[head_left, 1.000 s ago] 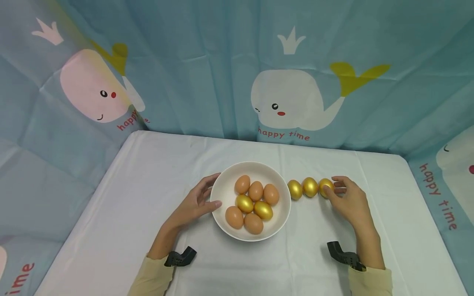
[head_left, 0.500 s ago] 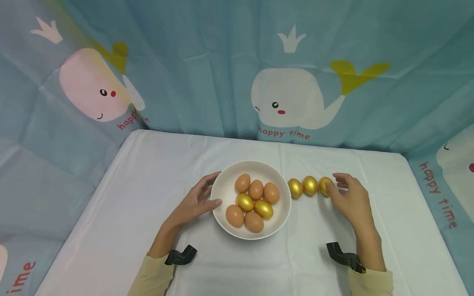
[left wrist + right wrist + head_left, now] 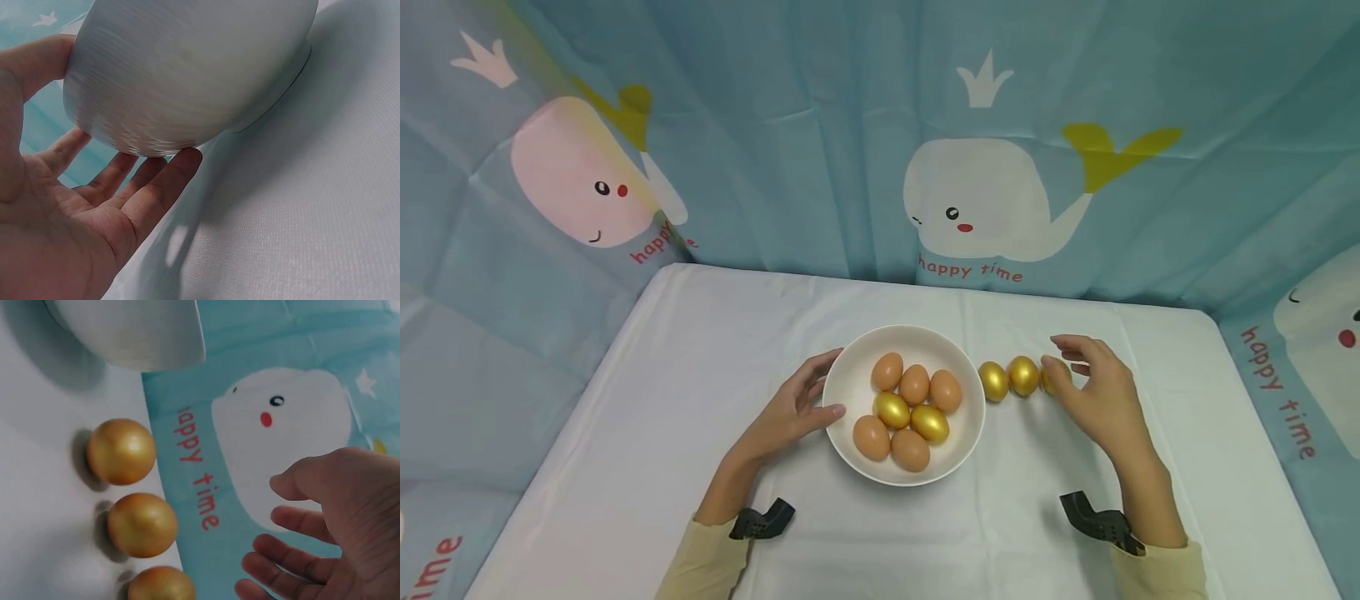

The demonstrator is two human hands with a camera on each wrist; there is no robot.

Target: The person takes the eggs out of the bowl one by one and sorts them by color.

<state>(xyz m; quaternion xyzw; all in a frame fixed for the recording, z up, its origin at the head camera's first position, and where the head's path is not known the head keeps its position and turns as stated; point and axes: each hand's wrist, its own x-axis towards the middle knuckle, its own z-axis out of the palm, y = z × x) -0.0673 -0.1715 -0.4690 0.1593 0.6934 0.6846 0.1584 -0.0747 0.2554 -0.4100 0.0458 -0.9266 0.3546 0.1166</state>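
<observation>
A white bowl [image 3: 962, 433] holds several brown eggs [image 3: 913, 385] and two golden eggs [image 3: 931, 424]. My left hand [image 3: 786, 417] grips its left side, thumb over the rim and fingers against the outer wall, as the left wrist view shows. To the bowl's right, three golden eggs [image 3: 1023, 376] stand in a row. The rightmost golden egg [image 3: 1055, 377] is partly hidden behind my right thumb. My right hand [image 3: 1097, 400] hovers over that end of the row, fingers loosely bent and holding nothing; in the right wrist view it is apart from the eggs [image 3: 142, 525].
A white cloth [image 3: 700, 333] covers the table. Behind it and along both sides hangs a blue curtain [image 3: 820, 192] with whale prints. A black wrist mount [image 3: 1101, 523] sits on the right forearm, another black mount [image 3: 762, 519] on the left.
My right hand first had its fingertips at the rightmost golden egg, drew back slightly to the right, and is now farther left and forward above it. The left hand stays on the bowl.
</observation>
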